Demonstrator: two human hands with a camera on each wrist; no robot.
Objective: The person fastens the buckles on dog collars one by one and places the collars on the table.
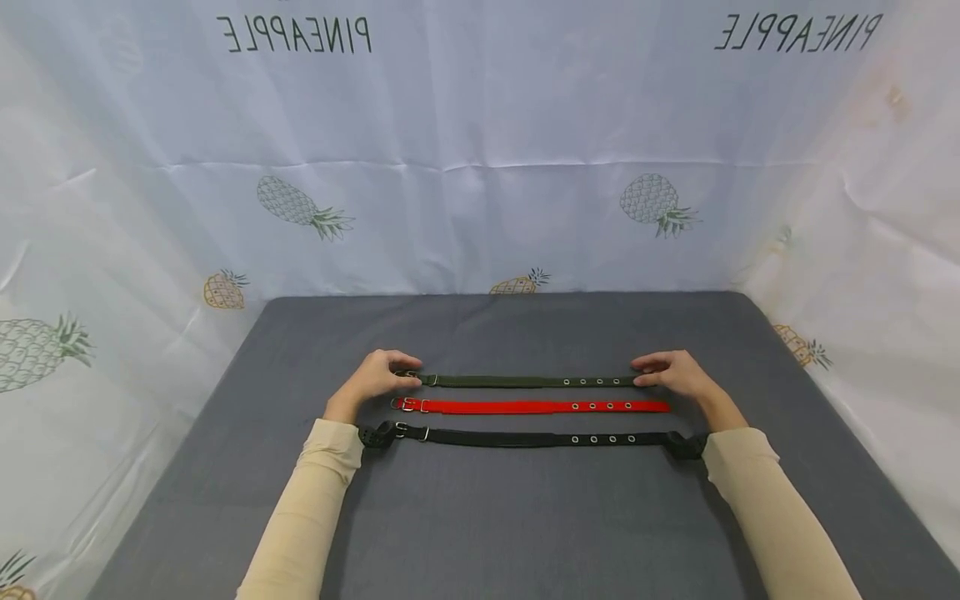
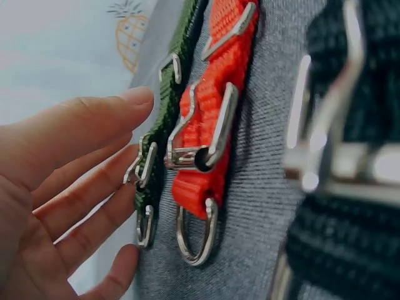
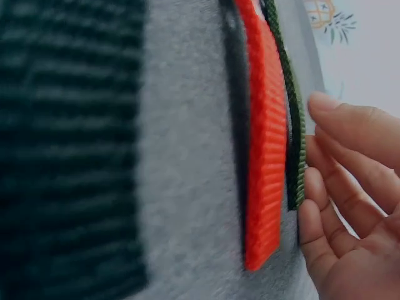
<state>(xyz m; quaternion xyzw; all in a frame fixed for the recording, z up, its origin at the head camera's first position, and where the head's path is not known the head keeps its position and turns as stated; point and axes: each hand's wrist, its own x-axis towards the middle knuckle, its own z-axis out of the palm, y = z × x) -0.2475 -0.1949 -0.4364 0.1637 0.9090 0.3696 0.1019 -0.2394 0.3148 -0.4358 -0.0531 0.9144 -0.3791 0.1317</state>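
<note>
Three webbing straps lie parallel on a grey table [image 1: 480,517]: an olive green strap [image 1: 525,382] farthest, a red strap [image 1: 540,407] in the middle, a black strap [image 1: 525,438] nearest. Each has a metal buckle at its left end and eyelets toward the right. My left hand [image 1: 384,375] touches the green strap's buckle end; close up, the left hand [image 2: 69,181] has relaxed fingers against the green strap [image 2: 159,119], beside the red strap [image 2: 215,106] and black strap [image 2: 350,187]. My right hand [image 1: 667,372] touches the green strap's tip [image 3: 295,137] with loose fingers [image 3: 350,206], next to the red strap [image 3: 265,144].
A white cloth printed with pineapples [image 1: 480,167] walls the table at the back and both sides. Bare grey surface [image 1: 495,325] lies beyond the straps and in front of them. Black wrist mounts sit by the black strap's ends.
</note>
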